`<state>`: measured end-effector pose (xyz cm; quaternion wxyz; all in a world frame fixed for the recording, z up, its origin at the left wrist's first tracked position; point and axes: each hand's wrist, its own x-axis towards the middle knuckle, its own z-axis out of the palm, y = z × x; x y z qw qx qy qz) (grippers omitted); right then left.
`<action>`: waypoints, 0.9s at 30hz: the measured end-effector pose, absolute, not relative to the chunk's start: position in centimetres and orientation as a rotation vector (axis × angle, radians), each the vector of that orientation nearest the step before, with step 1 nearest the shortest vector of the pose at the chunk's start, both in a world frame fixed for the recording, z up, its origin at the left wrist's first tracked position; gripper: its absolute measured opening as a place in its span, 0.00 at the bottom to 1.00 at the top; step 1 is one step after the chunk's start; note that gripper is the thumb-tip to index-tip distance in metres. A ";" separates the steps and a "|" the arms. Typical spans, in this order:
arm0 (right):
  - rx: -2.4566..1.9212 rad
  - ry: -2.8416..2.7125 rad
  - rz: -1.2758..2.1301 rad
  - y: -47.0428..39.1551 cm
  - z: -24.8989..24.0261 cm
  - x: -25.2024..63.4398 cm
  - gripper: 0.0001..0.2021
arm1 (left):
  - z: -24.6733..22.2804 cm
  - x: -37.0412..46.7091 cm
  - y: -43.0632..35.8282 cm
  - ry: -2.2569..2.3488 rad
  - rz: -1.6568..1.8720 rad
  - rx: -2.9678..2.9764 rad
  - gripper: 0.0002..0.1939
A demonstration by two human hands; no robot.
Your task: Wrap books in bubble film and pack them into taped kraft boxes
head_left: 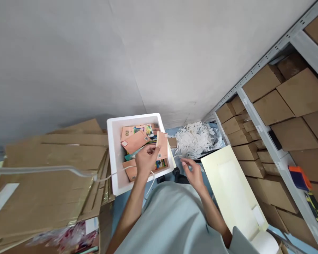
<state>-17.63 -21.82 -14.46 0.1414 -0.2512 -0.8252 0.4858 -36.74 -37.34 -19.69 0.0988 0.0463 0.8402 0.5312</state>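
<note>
A white box stands in front of me, with several orange-pink booklets and colourful ones lying inside at various angles. Over its right part, my left hand pinches an orange-pink booklet by its left edge. That booklet is held tilted near the box's right rim. My right hand is to the right of the box, above the floor, its fingers apart and nothing in them. A thin white cord runs past my left wrist.
Flattened cardboard is stacked at left. A heap of white paper strips lies beyond my right hand. A pale yellow panel and shelves of cardboard boxes stand at right. A grey wall rises behind.
</note>
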 end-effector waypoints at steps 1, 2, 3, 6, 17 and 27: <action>-0.771 -2.337 1.398 -22.0 -13.9 -16.9 0.15 | -18.6 -36.2 -37.0 2.354 1.684 0.177 0.19; -0.810 -2.295 1.389 -22.0 -13.4 -16.2 0.15 | -17.7 -35.6 -36.4 2.227 1.764 0.222 0.20; -0.844 -2.255 1.372 -22.1 -12.7 -15.5 0.15 | -16.8 -34.9 -35.6 2.117 1.813 0.271 0.21; -0.913 -2.138 1.320 -21.8 -10.9 -13.5 0.15 | -14.9 -32.2 -32.3 1.908 1.834 0.431 0.22; -1.118 -1.535 1.260 -16.5 -10.1 -2.6 0.20 | -10.4 -16.1 -19.4 1.724 1.684 1.404 0.09; -1.161 -1.129 1.190 -7.0 -11.1 12.7 0.23 | -11.1 -2.2 -8.1 1.519 1.498 1.820 0.13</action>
